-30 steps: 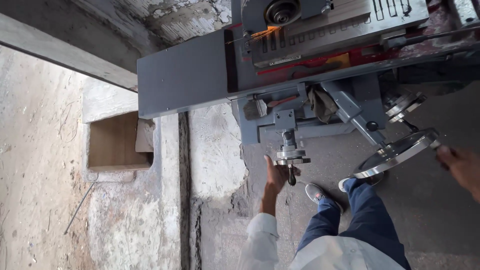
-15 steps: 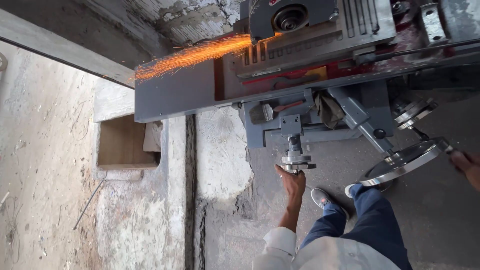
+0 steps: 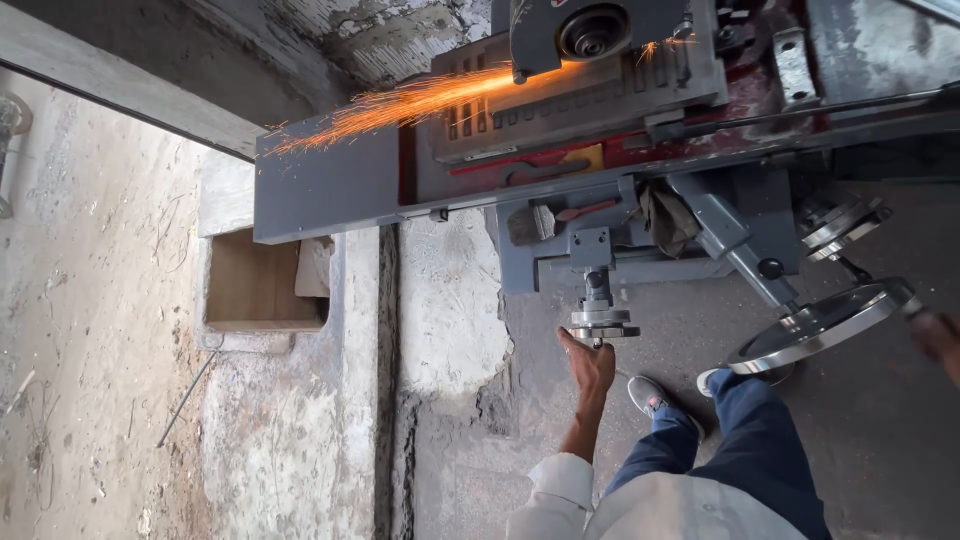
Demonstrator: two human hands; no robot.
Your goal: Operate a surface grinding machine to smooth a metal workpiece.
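Note:
My left hand reaches up from a white sleeve and grips the small steel handwheel at the front of a grey grinding machine. My right hand, blurred at the right edge, is on the handle of the large shiny handwheel. Above, the grinding wheel head throws a stream of orange sparks to the left over the slotted table.
My legs in blue trousers and grey shoes stand on the grey floor beside the machine. A cracked plaster wall with a square niche lies to the left. A brush and a rag rest on the machine's ledge.
The spark stream has grown from a small glow into a long jet to the left. The machine table has slid left relative to the wall niche. Both hands stay at their handwheels.

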